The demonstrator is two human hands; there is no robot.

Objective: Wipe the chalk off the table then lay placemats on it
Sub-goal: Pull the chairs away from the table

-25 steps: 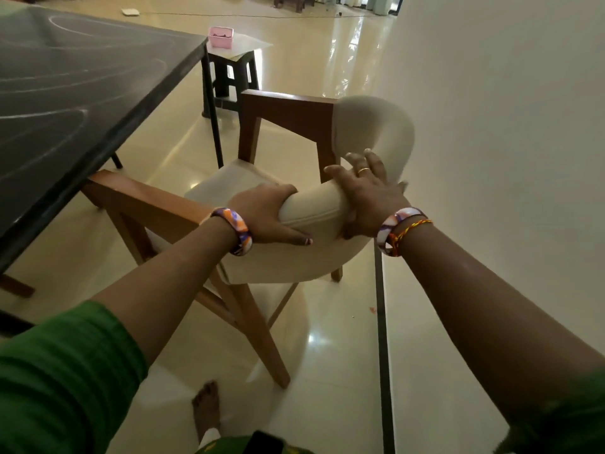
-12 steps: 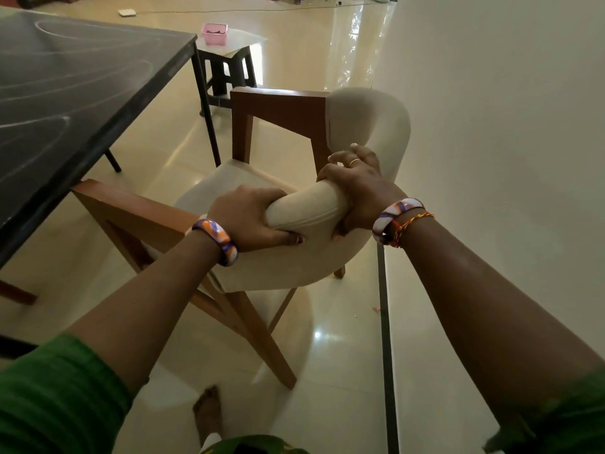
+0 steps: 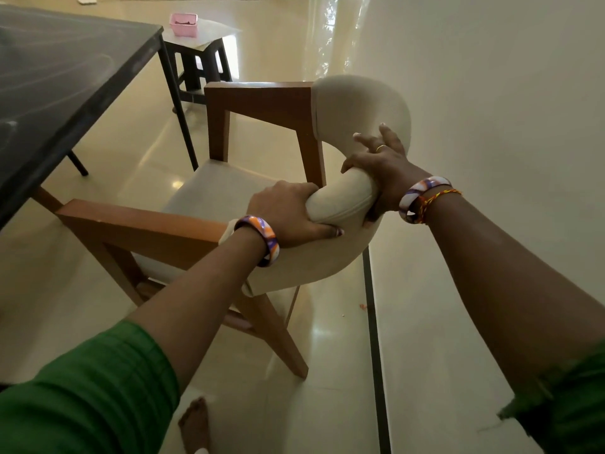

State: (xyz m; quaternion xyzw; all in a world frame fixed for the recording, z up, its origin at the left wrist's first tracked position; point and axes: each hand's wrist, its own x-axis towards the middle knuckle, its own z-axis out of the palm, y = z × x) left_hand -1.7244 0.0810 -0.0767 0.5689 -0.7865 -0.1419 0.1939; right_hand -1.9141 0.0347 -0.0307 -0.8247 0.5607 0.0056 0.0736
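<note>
Firmly, hands grip curved padded chair back

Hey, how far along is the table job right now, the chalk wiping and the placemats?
Barely started. Done: nothing visible, since white chalk lines still mark the black table. In hand: the left hand and right hand both grip the padded back of the chair beside the table. Left: wiping off the chalk and laying placemats; no cloth or placemats are recognisable in view.
</note>
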